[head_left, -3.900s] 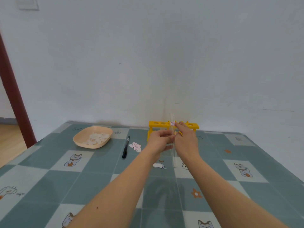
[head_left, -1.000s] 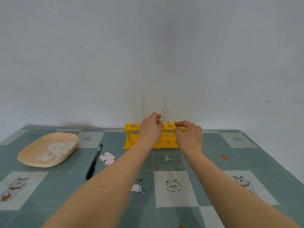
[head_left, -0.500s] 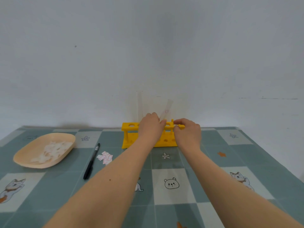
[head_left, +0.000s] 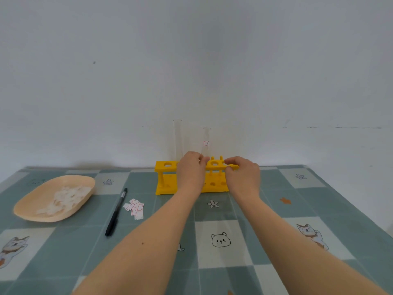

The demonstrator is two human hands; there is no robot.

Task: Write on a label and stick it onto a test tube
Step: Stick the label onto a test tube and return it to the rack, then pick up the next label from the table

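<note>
Both hands at the yellow rack (head_left: 168, 189), a labelled tube (head_left: 204, 141) upright in it.
Left hand (head_left: 190, 172) pinches the tube at the rack's top; right hand (head_left: 242, 174) holds the rack's right end, grip narrow. A small label (head_left: 205, 143) sits high on the tube — a bare tube (head_left: 177, 138) stands left. Pen (head_left: 116, 212), loose labels (head_left: 135, 208) and tray (head_left: 25, 209) lie on the counter (head_left: 276, 209).

I see soft, even, fairly bright daylight with no harsh glare. A faint shadow band runs along the white wall (head_left: 191, 60) just above the far edge of the checked teal-and-white tablecloth (head_left: 276, 209). The clear glass test tubes (head_left: 178, 139) nearly vanish against the wall. Wide-angle stretch enlarges my forearms at the bottom. Focus is slightly soft throughout.
</note>
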